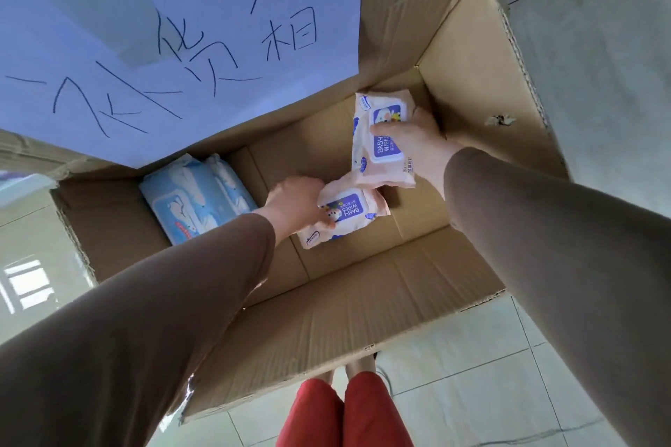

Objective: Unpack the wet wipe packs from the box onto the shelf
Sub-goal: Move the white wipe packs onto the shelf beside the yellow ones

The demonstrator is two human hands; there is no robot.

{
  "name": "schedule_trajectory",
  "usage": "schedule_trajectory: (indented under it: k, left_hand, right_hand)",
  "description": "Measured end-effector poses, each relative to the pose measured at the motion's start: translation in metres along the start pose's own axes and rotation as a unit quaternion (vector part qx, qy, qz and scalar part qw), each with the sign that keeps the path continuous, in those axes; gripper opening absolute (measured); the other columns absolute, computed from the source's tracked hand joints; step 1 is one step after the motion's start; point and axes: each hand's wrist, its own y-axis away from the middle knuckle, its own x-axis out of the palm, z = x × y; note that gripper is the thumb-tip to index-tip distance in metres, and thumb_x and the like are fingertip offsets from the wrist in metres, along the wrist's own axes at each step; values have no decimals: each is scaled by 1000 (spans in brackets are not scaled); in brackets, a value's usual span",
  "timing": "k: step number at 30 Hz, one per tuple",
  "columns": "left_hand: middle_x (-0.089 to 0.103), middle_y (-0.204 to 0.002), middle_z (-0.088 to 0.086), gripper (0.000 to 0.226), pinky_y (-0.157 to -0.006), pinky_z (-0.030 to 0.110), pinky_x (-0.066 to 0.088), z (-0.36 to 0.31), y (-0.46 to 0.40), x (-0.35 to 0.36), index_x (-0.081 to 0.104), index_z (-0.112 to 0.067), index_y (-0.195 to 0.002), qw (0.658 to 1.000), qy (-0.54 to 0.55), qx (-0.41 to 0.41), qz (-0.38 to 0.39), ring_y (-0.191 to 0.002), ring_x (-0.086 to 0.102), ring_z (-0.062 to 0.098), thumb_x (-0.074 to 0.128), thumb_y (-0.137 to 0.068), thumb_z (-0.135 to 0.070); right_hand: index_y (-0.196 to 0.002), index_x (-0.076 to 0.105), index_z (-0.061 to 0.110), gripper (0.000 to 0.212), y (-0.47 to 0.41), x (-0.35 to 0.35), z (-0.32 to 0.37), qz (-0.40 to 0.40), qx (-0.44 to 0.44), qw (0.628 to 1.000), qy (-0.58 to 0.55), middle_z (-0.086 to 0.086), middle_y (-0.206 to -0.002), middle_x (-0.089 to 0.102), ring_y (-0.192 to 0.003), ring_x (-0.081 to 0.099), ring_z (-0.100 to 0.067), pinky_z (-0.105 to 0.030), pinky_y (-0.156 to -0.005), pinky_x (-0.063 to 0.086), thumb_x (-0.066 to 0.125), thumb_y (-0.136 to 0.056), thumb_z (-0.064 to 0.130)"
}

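Inside the cardboard box (363, 305), each hand is gripping a pink wipe pack: right hand (417, 145) on the upper pack (381, 160), left hand (294, 207) on the lower pack (345, 218). Blue packs (192, 200) are lying beside them, under a handwritten paper sign (163, 29).

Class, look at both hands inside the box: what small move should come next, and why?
Probably lift both hands straight up out of the box. The right hand already grips one pink pack, and the left hand holds a second pink pack near the box floor. The blue packs can wait.
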Motion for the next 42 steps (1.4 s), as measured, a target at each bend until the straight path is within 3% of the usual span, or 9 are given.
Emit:
schedule_trajectory:
  k: [7, 10, 13, 16, 22, 28, 32, 35, 42]
  left_hand:
    - [69, -94, -6, 38, -72, 33, 53, -3, 75, -13, 65, -28, -106, 993, 112, -13, -25, -85, 63, 18, 82, -74, -38]
    - [67, -93, -8, 37, -72, 34, 54, -1, 133, -42, 60, -32, -105, 990, 132, -11, -43, -87, 63, 18, 81, -75, -38]
    - [64, -93, -8, 43, -66, 32, 47, 8, 202, -81, 53, -32, -106, 991, 117, -14, -63, -89, 62, 20, 78, -74, -46]
    - [65, -104, -6, 57, -79, 38, 53, 22, 275, -124, 49, -35, -121, 988, 126, -3, -85, -96, 62, 23, 77, -73, -48]
    - [66, -111, -5, 68, -83, 39, 53, 75, 430, -199, 48, -39, -131, 972, 178, 20, -152, -94, 62, 23, 75, -69, -51]
    - [66, -114, 1, 60, -80, 36, 51, 175, 570, -245, 50, -34, -136, 949, 222, 30, -223, -95, 62, 25, 73, -82, -44]
    - [65, -91, -4, 35, -61, 33, 44, 255, 642, -271, 54, -38, -110, 941, 226, 25, -249, -82, 61, 24, 70, -80, -46]
    - [65, -83, -2, 28, -69, 37, 49, 310, 680, -301, 54, -34, -94, 934, 228, 14, -276, -79, 61, 23, 70, -74, -45]
    - [68, -94, 2, 28, -75, 40, 52, 405, 708, -399, 61, -25, -103, 922, 189, 4, -338, -86, 62, 24, 74, -79, -35]
  right_hand:
    - [-105, 68, 19, 23, 79, -20, 17, 95, 34, 988, -113, -7, -102, 77, -90, 75, -24, -44, -87, 59, 75, -86, 29]
    - [-116, 65, 17, 36, 142, -27, 36, 115, 22, 982, -145, -8, -108, 75, -101, 72, -28, -48, -94, 56, 75, -85, 30]
    - [-132, 57, 8, 55, 216, -30, 63, 156, -30, 976, -150, -16, -119, 70, -105, 70, -32, -43, -84, 60, 76, -81, 18]
    - [-137, 49, 11, 58, 301, -26, 95, 176, -62, 966, -178, -17, -126, 66, -106, 70, -30, -38, -76, 60, 74, -85, 9]
    - [-132, 58, 15, 38, 461, 20, 162, 215, -88, 935, -269, -12, -123, 69, -108, 69, -26, -44, -93, 55, 63, -95, 23]
    - [-135, 59, 15, 60, 582, 100, 226, 225, -159, 943, -189, -15, -130, 65, -122, 61, -32, -51, -111, 41, 78, -80, 31]
    - [-137, 56, 23, 60, 639, 158, 267, 277, -206, 930, -124, -5, -102, 73, -89, 70, -19, -34, -86, 53, 73, -80, 22]
    - [-125, 58, 17, 46, 664, 198, 301, 312, -228, 916, -108, -7, -95, 74, -83, 70, -21, -30, -70, 61, 66, -80, 17]
    - [-122, 58, 6, 31, 675, 278, 394, 314, -290, 902, -60, -11, -110, 72, -93, 71, -19, -28, -72, 60, 57, -92, 1]
